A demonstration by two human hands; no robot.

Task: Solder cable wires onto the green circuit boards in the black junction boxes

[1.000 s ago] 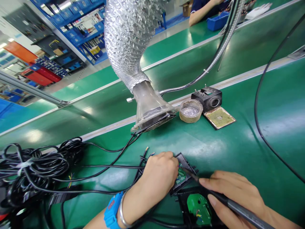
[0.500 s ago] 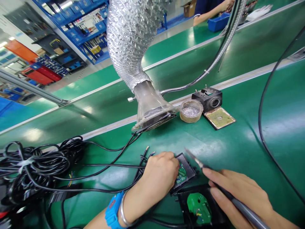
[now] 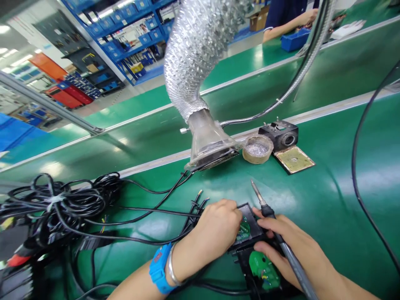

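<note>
My right hand point(image 3: 296, 254) grips a soldering iron point(image 3: 289, 254), its bare metal tip pointing up and away above the bench. The thumb and fingertips of that hand reach the right edge of a small black housing point(image 3: 253, 229) with a green circuit board point(image 3: 244, 228) inside. My left hand point(image 3: 217, 227) is closed over the left side of this board; whatever its fingers pinch is hidden. Nearer to me lies a second black housing point(image 3: 245, 271) with a rounded green board point(image 3: 262, 266) and small coloured wires.
A fume-extraction hood point(image 3: 212, 143) hangs over the bench. Behind the hands sit a round solder pot point(image 3: 258, 149), an iron stand point(image 3: 283, 135) and a yellowish sponge tray point(image 3: 294, 159). Bundled black cables point(image 3: 62, 204) fill the left. Across the bench, a co-worker's arm point(image 3: 287, 27) reaches past a blue bin point(image 3: 295, 40).
My right hand has moved left to the upper housing's edge, and the soldering iron has turned more upright. My left hand stays at the board. The whole view has shifted slightly.
</note>
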